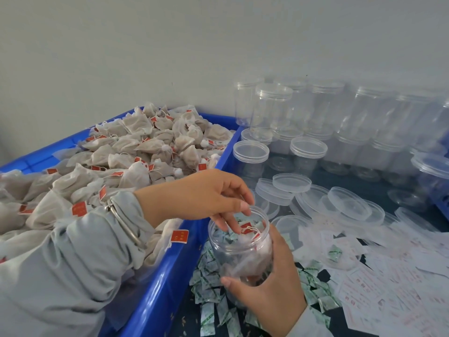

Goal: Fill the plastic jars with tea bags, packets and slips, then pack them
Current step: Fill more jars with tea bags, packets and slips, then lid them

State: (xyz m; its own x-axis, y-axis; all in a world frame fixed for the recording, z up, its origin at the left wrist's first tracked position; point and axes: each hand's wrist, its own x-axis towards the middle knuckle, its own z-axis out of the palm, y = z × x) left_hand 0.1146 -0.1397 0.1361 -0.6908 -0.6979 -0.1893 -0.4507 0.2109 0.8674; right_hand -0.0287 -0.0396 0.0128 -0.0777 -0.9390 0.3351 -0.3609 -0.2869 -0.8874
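My right hand [269, 285] grips a clear plastic jar [239, 246] from the side and holds it upright just right of the blue crate. Tea bags with red tags and small green-and-white packets lie inside the jar. My left hand [206, 193] hovers over the jar's open mouth, fingers dipping down past the rim and touching the contents. Whether those fingers pinch anything is unclear. A blue crate [170, 276] heaped with tea bags [126, 152] fills the left side.
Green-and-white packets [211, 285] are scattered on the dark table around the jar. White slips with red print [379, 283] spread at the right. Loose clear lids [347, 203] lie beyond, and several empty lidded jars [308, 117] stand stacked against the wall.
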